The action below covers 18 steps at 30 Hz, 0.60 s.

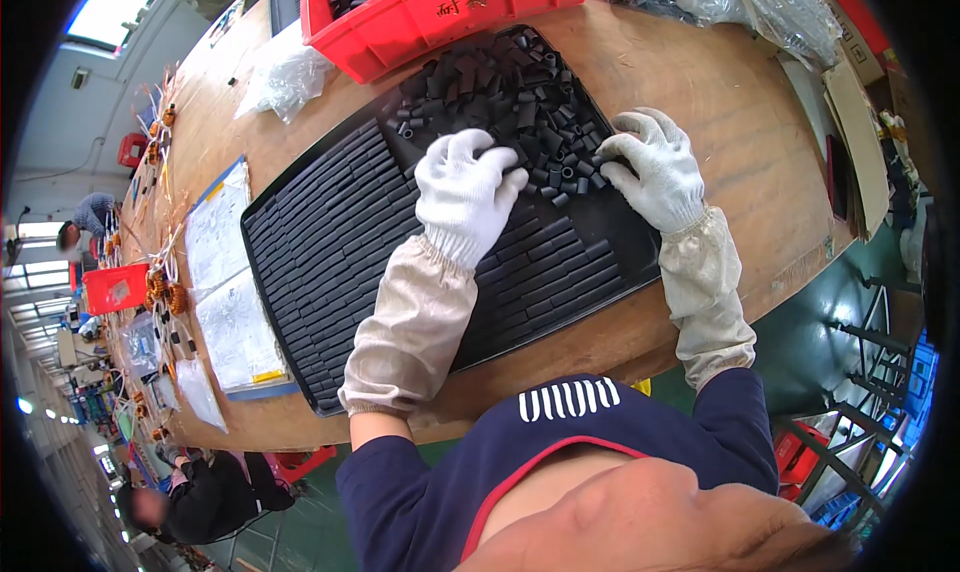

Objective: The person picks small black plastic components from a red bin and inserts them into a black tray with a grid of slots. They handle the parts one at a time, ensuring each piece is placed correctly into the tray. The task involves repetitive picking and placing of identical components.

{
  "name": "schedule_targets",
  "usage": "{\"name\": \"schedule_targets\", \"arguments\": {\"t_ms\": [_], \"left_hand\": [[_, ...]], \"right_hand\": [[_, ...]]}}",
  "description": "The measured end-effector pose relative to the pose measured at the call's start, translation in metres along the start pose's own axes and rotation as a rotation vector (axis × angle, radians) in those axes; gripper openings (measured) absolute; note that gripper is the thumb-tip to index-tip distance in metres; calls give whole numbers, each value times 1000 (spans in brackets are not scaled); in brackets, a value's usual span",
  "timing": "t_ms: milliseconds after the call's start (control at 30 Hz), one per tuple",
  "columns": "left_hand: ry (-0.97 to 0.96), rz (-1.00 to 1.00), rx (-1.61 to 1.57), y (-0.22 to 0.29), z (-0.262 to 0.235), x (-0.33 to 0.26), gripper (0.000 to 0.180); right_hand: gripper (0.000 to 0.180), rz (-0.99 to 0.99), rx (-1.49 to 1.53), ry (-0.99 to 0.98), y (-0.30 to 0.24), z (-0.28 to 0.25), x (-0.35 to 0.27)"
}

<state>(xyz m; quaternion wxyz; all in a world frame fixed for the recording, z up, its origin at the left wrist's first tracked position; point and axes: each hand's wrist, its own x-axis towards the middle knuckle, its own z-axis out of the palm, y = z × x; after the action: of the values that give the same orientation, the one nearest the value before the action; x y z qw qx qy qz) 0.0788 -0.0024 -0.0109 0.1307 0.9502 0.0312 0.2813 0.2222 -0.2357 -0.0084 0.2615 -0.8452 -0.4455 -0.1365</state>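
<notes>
My left hand [468, 192], in a white knit glove, hovers over the middle of a black tray [640, 257]. Its fingers are bent and drawn together; the glove hides what, if anything, lies between the tips. At the pile's right edge my right hand [658, 170], gloved alike, has its thumb and fingers curled round a short black tube [599, 159]. Loose black tubes [545, 122] lie heaped in the tray's far right part. Rows of black tubes [330, 242] lie side by side across the left and near parts.
Beyond the tray stands a red bin [430, 22] holding black pieces. Clear plastic bags [285, 77] lie at the far left and far right. Papers on a clipboard [225, 272] lie left of the tray, near wired coils [165, 282]. Other people [215, 497] sit to the left.
</notes>
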Motion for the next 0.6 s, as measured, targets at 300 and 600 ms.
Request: {"name": "schedule_targets", "arguments": {"t_ms": [300,600], "left_hand": [[57,45,85,-7,20,25,21],[-189,-870,-1320,22,-21,-3,25]], "right_hand": [[25,-23,-100,59,12,9,-7],[26,-64,-205,42,8,24,-6]]}}
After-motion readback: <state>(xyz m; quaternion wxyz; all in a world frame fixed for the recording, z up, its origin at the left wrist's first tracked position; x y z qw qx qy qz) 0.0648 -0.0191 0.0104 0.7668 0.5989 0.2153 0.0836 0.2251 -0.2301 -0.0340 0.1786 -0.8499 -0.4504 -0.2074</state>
